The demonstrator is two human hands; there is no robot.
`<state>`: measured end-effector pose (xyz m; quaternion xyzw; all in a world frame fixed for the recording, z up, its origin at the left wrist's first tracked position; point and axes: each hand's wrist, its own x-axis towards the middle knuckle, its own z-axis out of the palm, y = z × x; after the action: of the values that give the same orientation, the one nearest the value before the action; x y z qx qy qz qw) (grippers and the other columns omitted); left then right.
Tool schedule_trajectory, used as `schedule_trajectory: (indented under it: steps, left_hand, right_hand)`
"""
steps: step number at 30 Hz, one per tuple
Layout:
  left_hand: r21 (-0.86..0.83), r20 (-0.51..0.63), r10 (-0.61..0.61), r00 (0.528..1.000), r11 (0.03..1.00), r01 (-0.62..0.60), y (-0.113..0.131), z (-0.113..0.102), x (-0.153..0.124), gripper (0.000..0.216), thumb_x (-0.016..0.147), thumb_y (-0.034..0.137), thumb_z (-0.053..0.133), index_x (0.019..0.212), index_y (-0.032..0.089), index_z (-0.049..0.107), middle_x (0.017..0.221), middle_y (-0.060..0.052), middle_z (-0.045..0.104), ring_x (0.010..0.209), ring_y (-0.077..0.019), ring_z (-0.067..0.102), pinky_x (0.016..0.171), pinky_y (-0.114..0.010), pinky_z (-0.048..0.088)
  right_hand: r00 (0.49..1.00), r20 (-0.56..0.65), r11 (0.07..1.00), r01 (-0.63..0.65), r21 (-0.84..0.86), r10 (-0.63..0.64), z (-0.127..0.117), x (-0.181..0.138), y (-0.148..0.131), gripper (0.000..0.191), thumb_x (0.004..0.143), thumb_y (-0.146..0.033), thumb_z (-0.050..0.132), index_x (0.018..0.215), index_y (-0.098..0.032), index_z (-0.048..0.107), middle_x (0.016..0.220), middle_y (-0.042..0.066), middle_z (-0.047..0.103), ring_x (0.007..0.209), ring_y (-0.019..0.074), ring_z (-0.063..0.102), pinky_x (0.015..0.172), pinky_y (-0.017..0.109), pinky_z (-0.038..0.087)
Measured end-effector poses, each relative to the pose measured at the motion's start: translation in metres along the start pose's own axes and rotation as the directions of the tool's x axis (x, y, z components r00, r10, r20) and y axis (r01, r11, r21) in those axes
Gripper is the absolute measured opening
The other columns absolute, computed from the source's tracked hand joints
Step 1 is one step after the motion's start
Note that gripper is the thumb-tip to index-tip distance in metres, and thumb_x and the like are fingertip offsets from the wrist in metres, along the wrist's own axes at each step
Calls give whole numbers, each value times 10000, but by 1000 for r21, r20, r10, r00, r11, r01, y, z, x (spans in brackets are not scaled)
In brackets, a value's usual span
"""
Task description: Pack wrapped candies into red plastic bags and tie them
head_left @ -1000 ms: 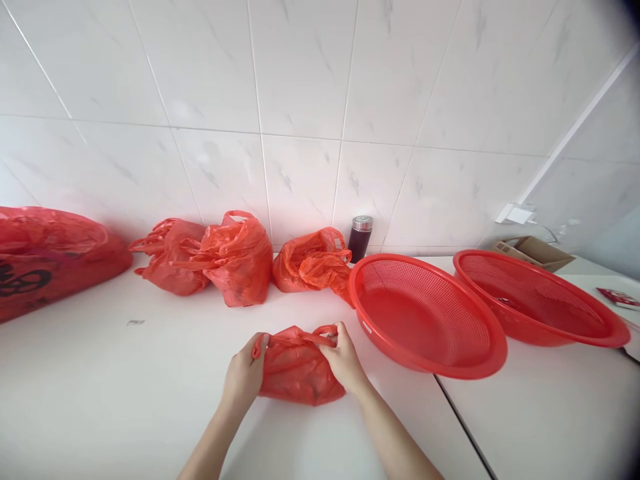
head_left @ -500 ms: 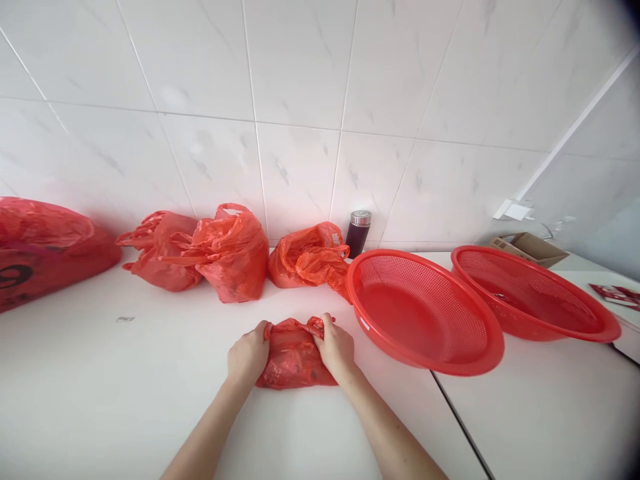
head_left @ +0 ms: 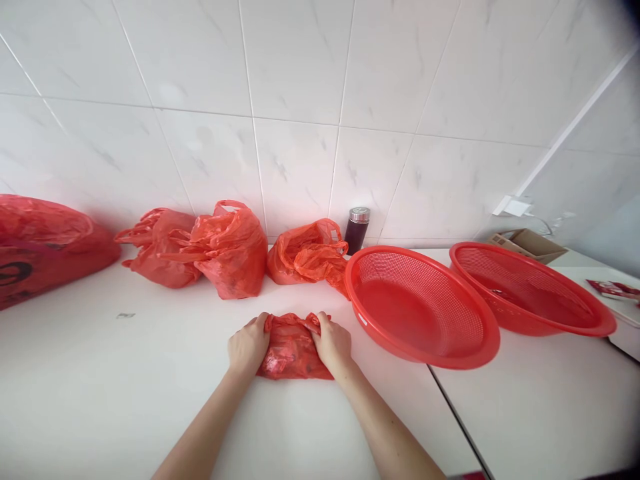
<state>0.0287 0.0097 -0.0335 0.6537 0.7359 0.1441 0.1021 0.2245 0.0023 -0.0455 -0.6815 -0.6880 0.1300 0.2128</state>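
Note:
A small red plastic bag [head_left: 290,353] rests on the white table, its top edge bunched up. My left hand [head_left: 250,343] grips the bag's upper left corner between thumb and fingers. On the other side, my right hand [head_left: 332,343] pinches the upper right corner. Through the thin film the contents show only as shiny, darker lumps that I cannot make out.
Behind stand more red plastic bags [head_left: 233,257] and a dark flask [head_left: 357,232] against the tiled wall. To the right are two red perforated baskets [head_left: 425,307], [head_left: 530,293] and a cardboard box [head_left: 530,245]. A large red bag [head_left: 45,253] lies far left.
Both hands keep their hold on the bag's corners. The bag's front has shifted slightly and its film now looks a little more crumpled and shiny. The whole view has moved a little.

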Motion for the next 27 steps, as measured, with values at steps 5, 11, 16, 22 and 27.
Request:
schedule_trajectory:
  steps: [5, 11, 16, 22, 27]
  left_hand:
    - [-188, -76, 69, 995, 979, -83, 8, -6, -7, 405, 987, 408, 258, 1058, 233, 616, 1196, -84, 658, 1029, -251, 630, 787, -324, 453]
    - [-410, -71, 202, 977, 887, -213, 26, -4, -11, 367, 991, 398, 265, 1070, 266, 598, 1046, 2, 729, 887, -166, 675, 802, -244, 482]
    - [-402, -50, 128, 990, 905, -137, 18, 0, -8, 406, 1001, 422, 218, 1044, 255, 586, 1007, -3, 733, 879, -161, 675, 787, -233, 479]
    - [-150, -3, 7, 1000, 989, -7, 7, 3, -1, 360, 939, 309, 321, 1104, 274, 639, 875, -64, 748, 780, -275, 670, 627, -318, 393]
    - [-2, -34, 19, 999, 1000, -19, 6, 6, 2, 384, 956, 382, 332, 1115, 292, 670, 990, -77, 751, 843, -294, 671, 640, -341, 368]
  right_hand:
    - [996, -88, 987, 41, 153, -28, 2, -7, 3, 176, 962, -347, 485, 1055, -222, 567, 921, 41, 718, 816, 196, 685, 668, 259, 414]
    - [988, -132, 945, 117, 305, -79, 3, -11, 0, 256, 998, -427, 400, 1006, -236, 571, 915, 7, 720, 801, 163, 682, 698, 237, 453]
    - [989, -141, 949, 75, 307, -32, 4, -9, 2, 310, 1019, -415, 340, 920, -226, 565, 845, 4, 724, 753, 161, 680, 658, 235, 432]
    - [994, -113, 991, 11, 132, 4, 12, -5, 2, 219, 1005, -352, 408, 947, -219, 572, 741, 7, 701, 665, 175, 661, 577, 248, 345]
    - [997, -75, 1000, 17, -18, -18, 13, -3, -1, 155, 986, -312, 466, 949, -212, 580, 801, 33, 713, 717, 185, 667, 572, 259, 316]
